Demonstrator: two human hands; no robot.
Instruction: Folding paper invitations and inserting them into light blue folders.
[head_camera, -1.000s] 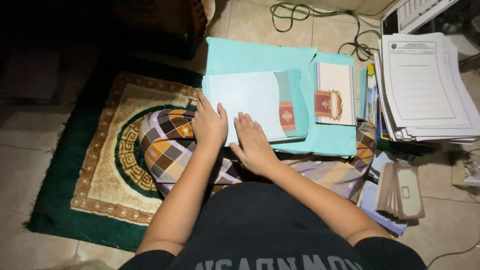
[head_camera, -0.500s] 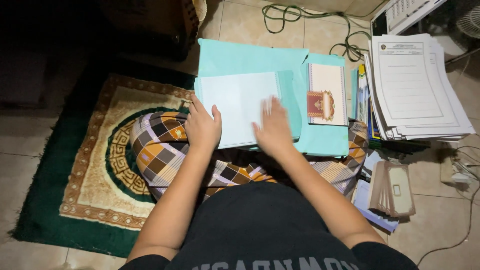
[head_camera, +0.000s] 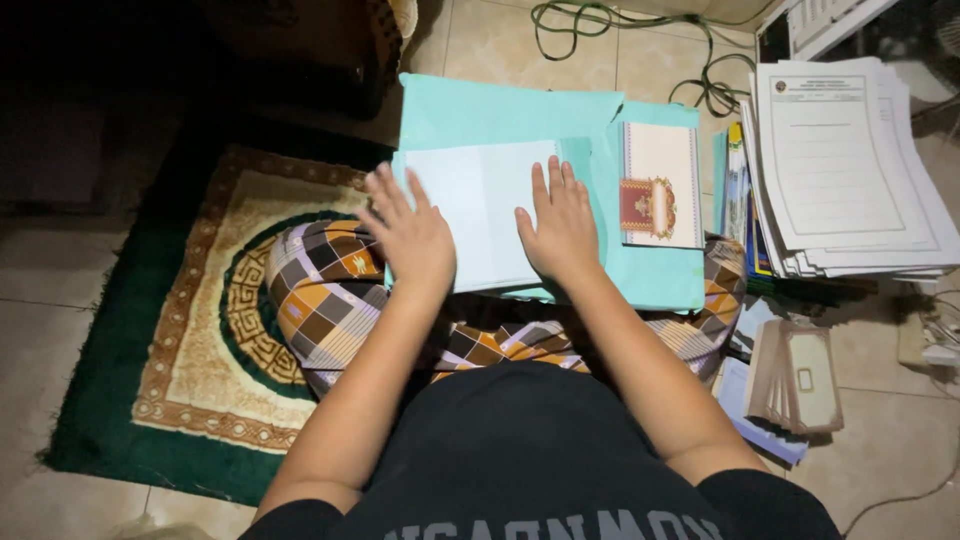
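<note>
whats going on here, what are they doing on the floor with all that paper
A person sits on the floor with both palms flat on a pale sheet lying on a turquoise folder across their lap. The left hand presses the sheet's left edge, the right hand its right side. A cream booklet lies on the folder beside it. A stack of printed forms sits to the right, a green rug to the left.

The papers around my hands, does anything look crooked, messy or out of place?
Yes. The white paper stack on the right is fanned out, its edges uneven. The teal sheets under the left hand and right hand overlap crookedly. A green cable lies looped on the floor behind.
</note>
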